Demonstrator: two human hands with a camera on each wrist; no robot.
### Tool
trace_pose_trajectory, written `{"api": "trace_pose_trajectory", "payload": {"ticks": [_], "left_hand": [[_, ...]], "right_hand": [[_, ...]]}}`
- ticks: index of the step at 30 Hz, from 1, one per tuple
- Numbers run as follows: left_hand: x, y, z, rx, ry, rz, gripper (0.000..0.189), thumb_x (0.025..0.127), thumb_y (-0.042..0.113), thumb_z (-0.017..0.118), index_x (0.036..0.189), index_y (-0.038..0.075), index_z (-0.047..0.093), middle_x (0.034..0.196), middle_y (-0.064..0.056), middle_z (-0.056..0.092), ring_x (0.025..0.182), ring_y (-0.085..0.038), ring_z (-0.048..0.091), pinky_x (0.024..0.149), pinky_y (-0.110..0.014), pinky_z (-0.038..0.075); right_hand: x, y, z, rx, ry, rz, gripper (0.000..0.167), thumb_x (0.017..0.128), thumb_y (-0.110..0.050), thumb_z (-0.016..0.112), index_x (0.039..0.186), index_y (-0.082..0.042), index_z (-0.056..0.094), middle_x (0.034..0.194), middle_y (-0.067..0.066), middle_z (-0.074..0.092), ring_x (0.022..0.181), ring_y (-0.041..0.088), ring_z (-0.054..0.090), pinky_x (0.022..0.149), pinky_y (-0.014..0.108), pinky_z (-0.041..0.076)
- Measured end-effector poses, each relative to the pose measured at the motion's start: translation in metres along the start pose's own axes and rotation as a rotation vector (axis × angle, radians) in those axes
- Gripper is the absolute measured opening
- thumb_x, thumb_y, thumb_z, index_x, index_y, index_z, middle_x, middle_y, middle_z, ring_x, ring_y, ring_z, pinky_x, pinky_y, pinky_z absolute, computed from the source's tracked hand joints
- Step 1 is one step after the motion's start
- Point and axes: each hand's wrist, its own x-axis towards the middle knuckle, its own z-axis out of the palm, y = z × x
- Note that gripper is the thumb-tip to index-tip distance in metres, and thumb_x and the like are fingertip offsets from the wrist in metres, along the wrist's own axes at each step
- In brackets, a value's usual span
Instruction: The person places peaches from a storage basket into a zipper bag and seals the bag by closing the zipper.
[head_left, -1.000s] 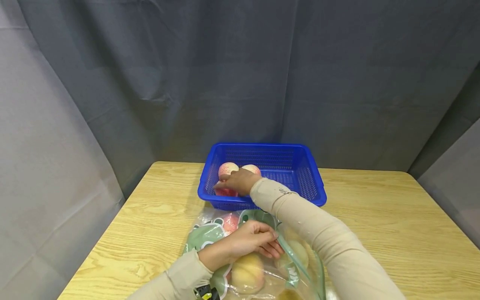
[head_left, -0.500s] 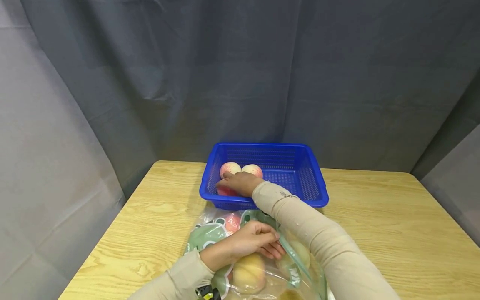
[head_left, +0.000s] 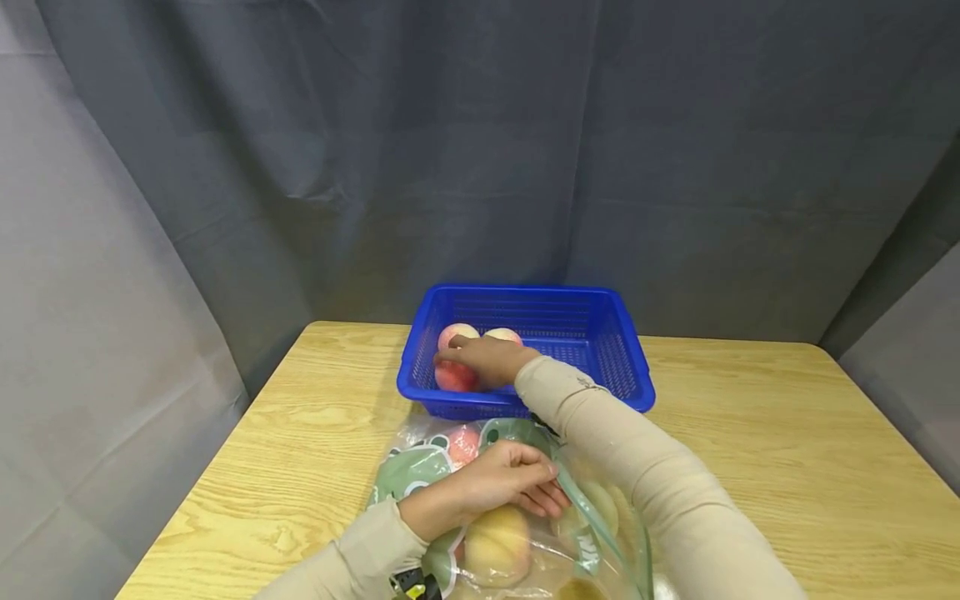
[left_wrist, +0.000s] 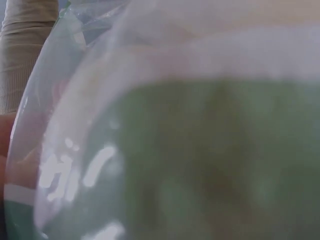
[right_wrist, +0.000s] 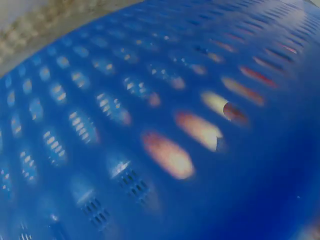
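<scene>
Inside the blue plastic basket (head_left: 637, 375), my right hand (head_left: 491, 360) bends its fingers over a red peach (head_left: 455, 377) at the near left. Two paler peaches, a left one (head_left: 457, 332) and a right one (head_left: 504, 335), sit just behind, partly covered by the hand. My left hand (head_left: 510, 483) pinches the green zip edge of a clear plastic bag (head_left: 408, 471) printed with green frogs. Through the film show a yellow peach (head_left: 497, 546) and a pink one (head_left: 462, 446). The bag (left_wrist: 200, 150) fills the left wrist view, and the basket wall (right_wrist: 260, 165) fills the right.
Both things rest on a wood-grain table (head_left: 750, 433), the basket near its back edge and the bag in front of it. A dark grey curtain (head_left: 480, 150) hangs behind, with lighter cloth (head_left: 97, 333) at the left. The right forearm crosses over the bag.
My right hand has shifted slightly right, and more of the red peach shows beneath its fingers. The left hand keeps its place at the bag's edge.
</scene>
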Motion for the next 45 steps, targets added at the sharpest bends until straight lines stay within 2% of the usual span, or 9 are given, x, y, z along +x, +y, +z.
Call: {"api": "trace_pose_trajectory", "payload": {"ticks": [5,10,20,24,27,31,34,40,45], "left_hand": [[0.000,0.002,-0.001,-0.004,0.010,0.003,0.029,0.097,0.013,0.051,0.104,-0.014,0.061,0.097,-0.029,0.069,0.072,-0.010,0.067,0.074,-0.032,0.059],[0.001,0.003,-0.002,-0.003,0.008,-0.001,0.030,0.097,0.013,0.052,0.103,-0.015,0.061,0.098,-0.028,0.069,0.072,-0.010,0.067,0.072,-0.029,0.059],[0.001,0.004,-0.001,-0.005,0.010,0.000,0.030,0.097,0.013,0.051,0.103,-0.015,0.061,0.097,-0.028,0.069,0.072,-0.011,0.067,0.074,-0.033,0.059],[0.002,0.005,0.000,-0.003,0.015,0.000,0.029,0.097,0.013,0.051,0.103,-0.014,0.061,0.097,-0.027,0.069,0.072,-0.011,0.067,0.075,-0.035,0.059],[0.003,0.005,0.001,0.000,0.015,0.001,0.029,0.097,0.012,0.051,0.104,-0.014,0.061,0.097,-0.028,0.069,0.072,-0.011,0.067,0.075,-0.035,0.059],[0.003,0.006,0.002,0.002,0.021,-0.003,0.028,0.097,0.011,0.051,0.104,-0.014,0.061,0.096,-0.028,0.069,0.072,-0.011,0.067,0.074,-0.033,0.059],[0.004,0.007,0.002,0.005,0.024,-0.004,0.028,0.097,0.011,0.051,0.103,-0.014,0.061,0.096,-0.028,0.069,0.072,-0.011,0.067,0.073,-0.032,0.059],[0.003,0.008,0.002,0.005,0.028,-0.005,0.028,0.097,0.011,0.051,0.103,-0.014,0.061,0.096,-0.027,0.069,0.072,-0.012,0.067,0.073,-0.032,0.059],[0.002,0.008,0.001,0.000,0.049,-0.003,0.027,0.097,0.011,0.052,0.103,-0.013,0.062,0.095,-0.025,0.070,0.072,-0.013,0.067,0.071,-0.030,0.059]], "right_hand": [[-0.012,0.003,-0.019,0.083,0.063,0.017,0.057,0.082,-0.030,0.076,0.133,-0.023,0.051,0.130,0.008,0.052,0.096,0.029,0.062,0.084,0.041,0.054],[-0.032,0.005,-0.042,0.142,0.126,0.020,0.062,0.080,-0.033,0.078,0.134,-0.020,0.051,0.129,0.006,0.052,0.103,0.027,0.059,0.091,0.044,0.051],[-0.109,0.012,-0.065,0.201,0.292,0.134,0.069,0.075,-0.032,0.082,0.135,-0.023,0.048,0.129,0.004,0.051,0.105,0.022,0.056,0.087,0.040,0.052],[-0.149,0.012,-0.061,0.223,0.361,0.158,0.071,0.072,-0.030,0.084,0.134,-0.021,0.049,0.125,0.006,0.053,0.092,0.018,0.056,0.073,0.032,0.052],[-0.180,0.009,-0.054,0.300,0.386,0.168,0.072,0.072,-0.026,0.085,0.134,-0.018,0.049,0.121,0.005,0.054,0.092,0.015,0.055,0.071,0.029,0.055],[-0.219,0.000,-0.039,0.476,0.389,0.164,0.072,0.073,-0.020,0.085,0.134,-0.016,0.048,0.122,0.000,0.055,0.100,0.013,0.057,0.076,0.028,0.057],[-0.244,-0.009,-0.028,0.608,0.362,0.150,0.071,0.076,-0.022,0.083,0.136,-0.017,0.046,0.124,-0.001,0.054,0.096,0.011,0.062,0.076,0.028,0.057],[-0.281,-0.030,-0.005,0.723,0.346,0.075,0.070,0.080,-0.021,0.079,0.139,-0.012,0.041,0.129,0.004,0.052,0.088,0.011,0.066,0.074,0.028,0.057],[-0.294,-0.046,0.015,0.748,0.339,0.004,0.071,0.079,-0.015,0.079,0.139,-0.009,0.041,0.127,0.002,0.053,0.090,0.010,0.065,0.073,0.027,0.056]]}}
